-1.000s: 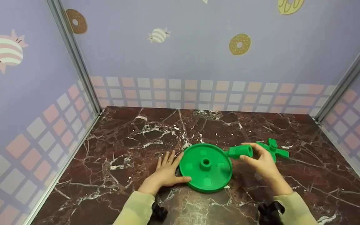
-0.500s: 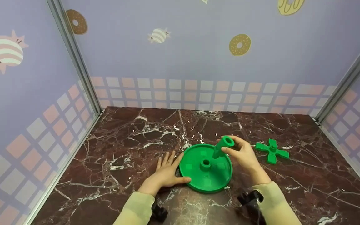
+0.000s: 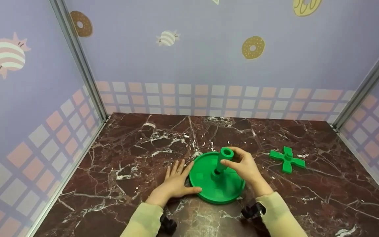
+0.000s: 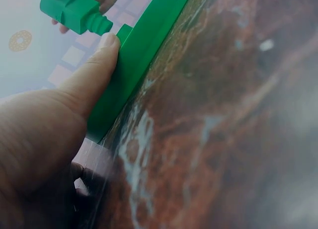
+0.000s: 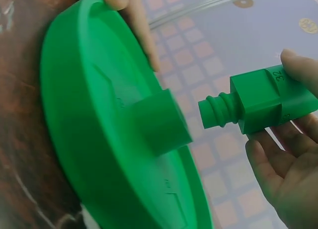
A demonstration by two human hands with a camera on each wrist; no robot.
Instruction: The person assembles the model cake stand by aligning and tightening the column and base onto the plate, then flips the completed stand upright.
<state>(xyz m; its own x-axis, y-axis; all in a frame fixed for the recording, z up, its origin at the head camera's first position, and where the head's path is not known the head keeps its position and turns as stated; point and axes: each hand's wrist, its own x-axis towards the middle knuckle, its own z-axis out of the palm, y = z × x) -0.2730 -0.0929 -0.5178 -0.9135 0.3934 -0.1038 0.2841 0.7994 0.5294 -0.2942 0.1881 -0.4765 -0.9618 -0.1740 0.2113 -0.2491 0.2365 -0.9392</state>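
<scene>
A round green dish-shaped base (image 3: 206, 189) with a raised rim and a hollow central socket (image 5: 161, 122) lies on the table. My left hand (image 3: 173, 185) rests flat beside it, fingers spread, thumb on the rim. My right hand (image 3: 247, 166) pinches a green threaded post (image 3: 223, 159) between thumb and fingers, nearly upright over the socket. In the right wrist view, the threaded end (image 5: 218, 110) of the post points at the socket, with a small gap between them. The post's other end is an open hollow tube.
A green cross-shaped piece (image 3: 287, 159) with a central knob lies to the right of the base. The dark red marbled table (image 3: 137, 148) is bounded by patterned walls (image 3: 202, 59) at the back and both sides.
My right hand has moved left from beside the cross-shaped piece, turning the post from nearly level to nearly upright over the base's socket. My left hand has stayed in place.
</scene>
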